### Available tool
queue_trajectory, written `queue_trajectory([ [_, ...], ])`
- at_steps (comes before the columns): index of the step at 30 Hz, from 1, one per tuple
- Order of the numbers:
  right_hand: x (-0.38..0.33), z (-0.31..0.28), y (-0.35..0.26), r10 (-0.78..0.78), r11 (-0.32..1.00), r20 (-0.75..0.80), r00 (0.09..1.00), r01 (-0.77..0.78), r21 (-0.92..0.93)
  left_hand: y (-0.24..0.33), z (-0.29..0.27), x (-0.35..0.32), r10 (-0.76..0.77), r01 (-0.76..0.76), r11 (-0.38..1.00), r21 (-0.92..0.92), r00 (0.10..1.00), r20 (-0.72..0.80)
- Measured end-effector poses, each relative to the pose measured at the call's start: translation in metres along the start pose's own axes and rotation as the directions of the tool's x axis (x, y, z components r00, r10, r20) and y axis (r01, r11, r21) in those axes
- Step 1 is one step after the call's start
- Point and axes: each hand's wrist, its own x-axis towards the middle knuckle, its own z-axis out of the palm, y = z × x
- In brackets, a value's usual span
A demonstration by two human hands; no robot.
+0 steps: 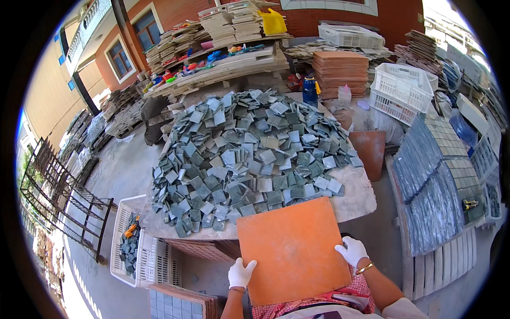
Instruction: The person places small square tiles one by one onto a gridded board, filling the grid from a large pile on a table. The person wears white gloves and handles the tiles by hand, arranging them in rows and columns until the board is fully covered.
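A square orange board (293,250) is held flat in front of my body, its far edge overlapping the near edge of the table (353,199). My left hand (241,274), in a white glove, grips its left edge with the thumb on top. On its right edge my right hand (353,251), also gloved in white, holds on the same way. The fingers beneath the board are hidden. Just beyond the board, a large heap of square grey-green stone tiles (255,154) covers most of the table.
At the table's left stands a white crate (151,260) with tile pieces. A stack of tiled sheets (178,305) sits at lower left. To the right, wrapped tile sheets (433,207) lie on a pallet (443,266). Orange boards (340,72) and white crates (402,90) are stacked behind.
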Motion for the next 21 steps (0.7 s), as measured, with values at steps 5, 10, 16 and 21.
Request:
queue_trajectory([
  [5, 0.015, 0.041, 0.02, -0.012, 0.267, 0.367, 0.93, -0.351, 0.898, -0.033, 0.031, 0.005, 0.046, 0.262, 0.464, -0.846, 0.947, 0.318],
  [10, 0.025, 0.022, 0.01, -0.168, 0.208, 0.561, 0.811, -0.527, 0.824, -0.037, 0.028, 0.019, 0.174, 0.582, 0.149, -0.799, 0.78, 0.601],
  [16, 0.011, 0.01, 0.005, -0.128, 0.194, 0.402, 0.906, -0.375, 0.906, -0.008, 0.002, 0.007, 0.041, 0.442, 0.183, -0.878, 0.889, 0.456],
  [21, 0.026, -0.054, -0.043, -0.257, 0.496, 0.027, 0.966, 0.108, 0.861, 0.013, -0.066, 0.01, 0.252, -0.061, 0.236, -0.97, 0.968, 0.0],
])
